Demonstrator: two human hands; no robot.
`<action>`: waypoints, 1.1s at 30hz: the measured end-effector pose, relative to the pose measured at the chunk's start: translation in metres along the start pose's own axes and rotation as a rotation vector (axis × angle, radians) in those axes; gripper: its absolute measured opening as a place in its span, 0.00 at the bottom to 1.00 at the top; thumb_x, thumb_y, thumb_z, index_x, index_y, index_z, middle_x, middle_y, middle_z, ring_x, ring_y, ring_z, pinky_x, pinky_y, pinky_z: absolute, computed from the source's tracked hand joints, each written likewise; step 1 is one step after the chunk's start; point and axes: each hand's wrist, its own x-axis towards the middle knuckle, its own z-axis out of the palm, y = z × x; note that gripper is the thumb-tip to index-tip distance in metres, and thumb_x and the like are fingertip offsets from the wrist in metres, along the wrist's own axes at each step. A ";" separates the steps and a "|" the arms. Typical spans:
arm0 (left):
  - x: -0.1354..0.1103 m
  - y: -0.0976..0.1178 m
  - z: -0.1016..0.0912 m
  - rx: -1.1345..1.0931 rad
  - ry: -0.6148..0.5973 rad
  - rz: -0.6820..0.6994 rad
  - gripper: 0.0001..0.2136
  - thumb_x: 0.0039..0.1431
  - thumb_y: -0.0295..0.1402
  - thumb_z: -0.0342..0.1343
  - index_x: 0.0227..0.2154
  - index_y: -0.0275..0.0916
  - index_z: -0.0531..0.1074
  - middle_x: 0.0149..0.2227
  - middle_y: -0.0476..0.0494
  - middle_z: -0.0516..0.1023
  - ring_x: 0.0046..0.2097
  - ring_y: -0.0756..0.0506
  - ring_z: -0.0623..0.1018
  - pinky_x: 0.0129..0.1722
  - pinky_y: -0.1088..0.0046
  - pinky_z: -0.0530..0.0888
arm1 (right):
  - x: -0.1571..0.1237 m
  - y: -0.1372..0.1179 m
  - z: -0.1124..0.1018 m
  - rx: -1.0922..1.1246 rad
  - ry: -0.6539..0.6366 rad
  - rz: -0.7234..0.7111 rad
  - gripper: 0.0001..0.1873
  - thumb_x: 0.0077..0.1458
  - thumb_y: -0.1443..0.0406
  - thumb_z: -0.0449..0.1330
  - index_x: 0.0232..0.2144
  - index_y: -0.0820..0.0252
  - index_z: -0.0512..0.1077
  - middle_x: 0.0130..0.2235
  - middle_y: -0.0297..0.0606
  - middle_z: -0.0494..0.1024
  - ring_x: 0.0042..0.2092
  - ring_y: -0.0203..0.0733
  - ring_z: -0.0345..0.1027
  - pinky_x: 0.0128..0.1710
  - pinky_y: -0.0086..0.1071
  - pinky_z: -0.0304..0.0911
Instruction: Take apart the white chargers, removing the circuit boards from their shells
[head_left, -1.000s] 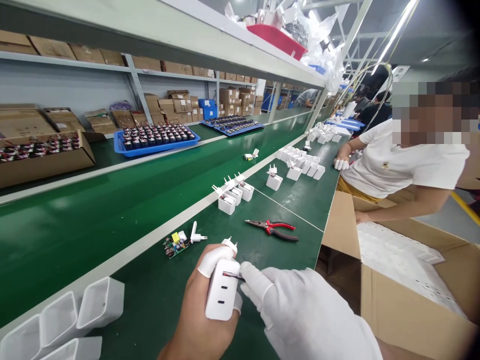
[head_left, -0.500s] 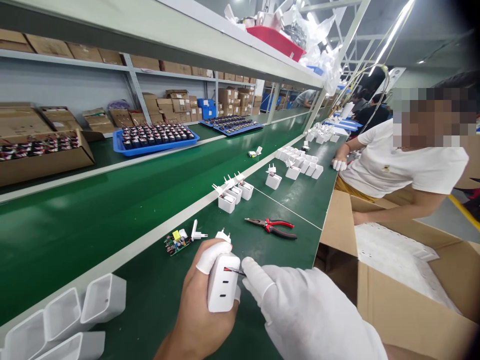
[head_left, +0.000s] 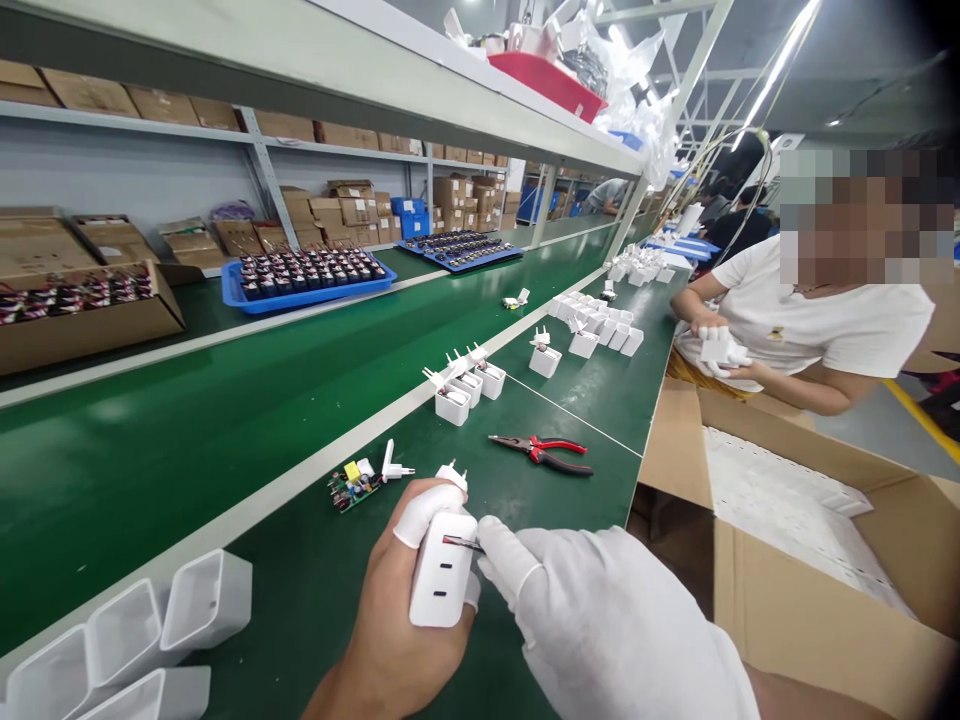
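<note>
My left hand (head_left: 409, 610), with white finger covers on thumb and fingertip, is closed around a white charger (head_left: 433, 600). Three slots mark the charger's face, and a white two-pin plug (head_left: 454, 476) juts up behind it. In a white glove, my right hand (head_left: 607, 610) pinches a thin dark metal tool (head_left: 469, 545), its tip at the charger's top slot. The glove hides the rest of that tool, so its kind is unclear. Beyond my left hand lies a circuit board (head_left: 354, 487) with a white plug piece (head_left: 391, 463) beside it.
Red-handled pliers (head_left: 541, 452) lie ahead on the green bench. White open cases (head_left: 206, 605) stand at lower left; several with plugs (head_left: 453, 405) stand farther ahead. At right are a cardboard box (head_left: 795, 570) of white parts and a seated co-worker (head_left: 810, 310). A shelf (head_left: 450, 90) runs overhead.
The co-worker's hands have come together around a white piece; earlier one was by the bench edge, the other at the box. My hands keep their grip, nearly unmoved.
</note>
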 end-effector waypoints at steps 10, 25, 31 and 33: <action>0.000 0.001 0.000 -0.087 -0.045 0.013 0.22 0.45 0.20 0.48 0.44 0.46 0.65 0.41 0.50 0.70 0.32 0.52 0.75 0.33 0.80 0.76 | -0.002 -0.001 -0.002 0.013 -0.014 0.001 0.22 0.53 0.73 0.56 0.49 0.52 0.67 0.29 0.30 0.77 0.26 0.37 0.69 0.26 0.30 0.53; -0.005 -0.011 0.002 -0.011 0.016 -0.041 0.26 0.45 0.22 0.52 0.50 0.44 0.64 0.49 0.45 0.71 0.48 0.45 0.76 0.46 0.73 0.77 | 0.003 0.002 -0.012 0.135 0.015 -0.096 0.19 0.45 0.74 0.59 0.41 0.54 0.68 0.24 0.24 0.73 0.20 0.35 0.66 0.19 0.34 0.43; -0.001 -0.010 0.000 0.028 0.008 0.031 0.22 0.47 0.22 0.52 0.48 0.43 0.64 0.48 0.44 0.71 0.48 0.44 0.77 0.41 0.74 0.77 | 0.005 0.000 -0.011 0.119 0.022 -0.111 0.13 0.47 0.73 0.57 0.37 0.56 0.66 0.22 0.25 0.70 0.18 0.35 0.63 0.19 0.33 0.41; -0.001 -0.011 0.000 0.029 0.012 0.029 0.22 0.48 0.22 0.52 0.48 0.43 0.64 0.47 0.43 0.71 0.47 0.44 0.77 0.40 0.74 0.78 | 0.006 -0.001 -0.014 0.087 0.070 -0.105 0.14 0.45 0.73 0.57 0.37 0.56 0.66 0.21 0.25 0.68 0.17 0.36 0.62 0.18 0.34 0.40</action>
